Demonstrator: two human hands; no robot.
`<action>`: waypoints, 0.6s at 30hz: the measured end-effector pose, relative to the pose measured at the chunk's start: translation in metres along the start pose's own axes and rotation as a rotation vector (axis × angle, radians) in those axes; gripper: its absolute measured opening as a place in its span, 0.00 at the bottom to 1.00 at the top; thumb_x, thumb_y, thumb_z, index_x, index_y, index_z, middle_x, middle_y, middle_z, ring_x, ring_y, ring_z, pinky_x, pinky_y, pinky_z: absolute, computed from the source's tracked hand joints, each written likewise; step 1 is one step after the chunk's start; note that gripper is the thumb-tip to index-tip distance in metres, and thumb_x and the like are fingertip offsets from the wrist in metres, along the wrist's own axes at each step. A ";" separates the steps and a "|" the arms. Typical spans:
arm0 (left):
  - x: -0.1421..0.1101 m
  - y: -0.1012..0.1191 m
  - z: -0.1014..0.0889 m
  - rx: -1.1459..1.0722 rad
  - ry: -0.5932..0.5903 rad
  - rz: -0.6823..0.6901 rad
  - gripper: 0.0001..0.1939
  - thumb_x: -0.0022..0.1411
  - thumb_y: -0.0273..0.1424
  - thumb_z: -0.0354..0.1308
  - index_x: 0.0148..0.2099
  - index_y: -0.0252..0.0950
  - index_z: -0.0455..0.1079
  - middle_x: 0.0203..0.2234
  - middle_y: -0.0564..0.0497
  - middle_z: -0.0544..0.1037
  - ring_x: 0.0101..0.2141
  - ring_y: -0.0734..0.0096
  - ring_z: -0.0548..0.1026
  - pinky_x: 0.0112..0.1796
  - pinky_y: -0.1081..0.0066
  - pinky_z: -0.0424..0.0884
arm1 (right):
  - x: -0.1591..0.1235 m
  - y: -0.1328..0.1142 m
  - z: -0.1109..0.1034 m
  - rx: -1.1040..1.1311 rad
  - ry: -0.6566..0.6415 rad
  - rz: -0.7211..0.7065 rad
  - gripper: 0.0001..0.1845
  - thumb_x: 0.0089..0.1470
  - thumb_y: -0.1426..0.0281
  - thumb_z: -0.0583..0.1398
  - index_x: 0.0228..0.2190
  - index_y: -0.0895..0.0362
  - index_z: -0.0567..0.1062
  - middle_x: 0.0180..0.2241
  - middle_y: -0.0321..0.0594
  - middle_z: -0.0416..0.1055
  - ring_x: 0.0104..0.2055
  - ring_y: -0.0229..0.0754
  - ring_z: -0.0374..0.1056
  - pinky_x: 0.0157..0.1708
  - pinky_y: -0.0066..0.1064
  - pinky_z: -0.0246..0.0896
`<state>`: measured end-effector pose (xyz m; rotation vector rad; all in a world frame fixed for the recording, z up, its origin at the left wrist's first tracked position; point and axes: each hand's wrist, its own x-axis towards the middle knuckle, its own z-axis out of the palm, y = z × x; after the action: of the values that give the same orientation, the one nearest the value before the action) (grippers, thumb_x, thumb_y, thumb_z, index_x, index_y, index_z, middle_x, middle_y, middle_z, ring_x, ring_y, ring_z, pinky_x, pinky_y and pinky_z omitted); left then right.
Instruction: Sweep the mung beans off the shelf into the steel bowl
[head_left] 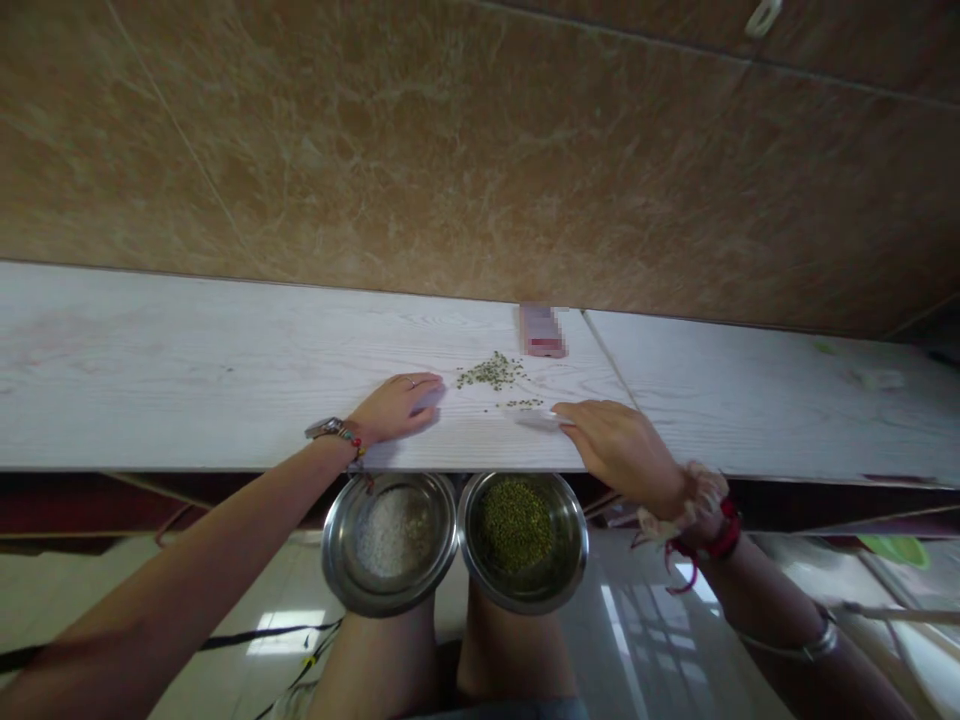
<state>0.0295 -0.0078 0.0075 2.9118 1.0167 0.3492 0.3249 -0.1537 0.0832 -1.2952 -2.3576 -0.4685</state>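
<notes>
Pinched between the right hand's (pixel 619 445) thumb and fingers is a thin clear strip (pixel 541 418), right of centre, beside a short row of beans (pixel 525 403). Left hand (pixel 401 405) lies bare on the tabletop (pixel 187 390), grasping nothing. Separating looks well along — white grains (pixel 382 530) fill part of the lower-centre left bowl (pixel 334 560), green beans (pixel 517 520) the right bowl (pixel 576 565) — yet a loose pile (pixel 493 372) near frame centre appears left to clear.

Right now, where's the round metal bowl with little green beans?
The round metal bowl of little green beans sits low in the head view, slightly right of centre, beside the round metal bowl holding something white.
</notes>
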 end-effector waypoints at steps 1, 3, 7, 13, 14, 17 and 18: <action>0.000 0.000 0.000 0.008 -0.001 0.000 0.23 0.64 0.39 0.45 0.56 0.32 0.63 0.56 0.41 0.69 0.56 0.60 0.66 0.55 0.61 0.62 | 0.001 0.005 0.005 0.011 0.061 0.048 0.12 0.58 0.74 0.52 0.40 0.58 0.75 0.33 0.44 0.78 0.34 0.43 0.72 0.35 0.34 0.66; -0.001 0.001 -0.001 0.021 -0.006 0.003 0.23 0.65 0.39 0.45 0.57 0.33 0.62 0.56 0.42 0.69 0.55 0.60 0.67 0.55 0.61 0.62 | 0.003 0.016 0.016 0.034 0.223 0.157 0.12 0.59 0.73 0.52 0.40 0.57 0.75 0.35 0.44 0.78 0.35 0.44 0.72 0.37 0.36 0.66; -0.002 0.003 -0.002 0.039 -0.029 -0.010 0.24 0.66 0.38 0.43 0.60 0.34 0.59 0.59 0.42 0.66 0.58 0.60 0.64 0.56 0.60 0.60 | 0.005 0.037 0.037 0.022 0.313 0.198 0.17 0.57 0.77 0.49 0.40 0.56 0.75 0.37 0.45 0.78 0.40 0.45 0.72 0.42 0.39 0.65; -0.002 0.006 -0.004 0.072 -0.097 -0.131 0.29 0.65 0.39 0.44 0.65 0.35 0.52 0.65 0.42 0.55 0.63 0.56 0.54 0.59 0.55 0.55 | 0.005 0.047 0.067 0.014 0.328 0.205 0.20 0.54 0.81 0.48 0.38 0.55 0.77 0.38 0.44 0.78 0.43 0.43 0.71 0.44 0.37 0.60; -0.003 0.007 -0.005 0.074 -0.106 -0.145 0.29 0.65 0.39 0.44 0.66 0.36 0.52 0.65 0.42 0.54 0.63 0.57 0.54 0.59 0.55 0.54 | 0.005 0.047 0.072 0.013 0.328 0.206 0.20 0.54 0.81 0.48 0.39 0.55 0.77 0.39 0.44 0.78 0.43 0.43 0.71 0.44 0.37 0.60; -0.003 0.010 -0.008 0.076 -0.135 -0.181 0.29 0.65 0.39 0.44 0.66 0.35 0.51 0.65 0.42 0.55 0.63 0.58 0.54 0.59 0.56 0.53 | 0.004 0.047 0.083 0.009 0.318 0.206 0.20 0.54 0.81 0.49 0.38 0.55 0.77 0.38 0.43 0.78 0.43 0.42 0.70 0.43 0.35 0.59; -0.003 0.011 -0.009 0.077 -0.146 -0.194 0.29 0.65 0.38 0.44 0.66 0.34 0.51 0.65 0.42 0.55 0.63 0.58 0.54 0.60 0.57 0.53 | 0.003 0.047 0.086 0.008 0.314 0.206 0.20 0.54 0.81 0.49 0.38 0.55 0.77 0.38 0.43 0.78 0.43 0.42 0.70 0.43 0.35 0.58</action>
<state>0.0320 -0.0191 0.0165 2.8203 1.3000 0.0890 0.3469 -0.0863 0.0149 -1.3351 -1.9452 -0.5526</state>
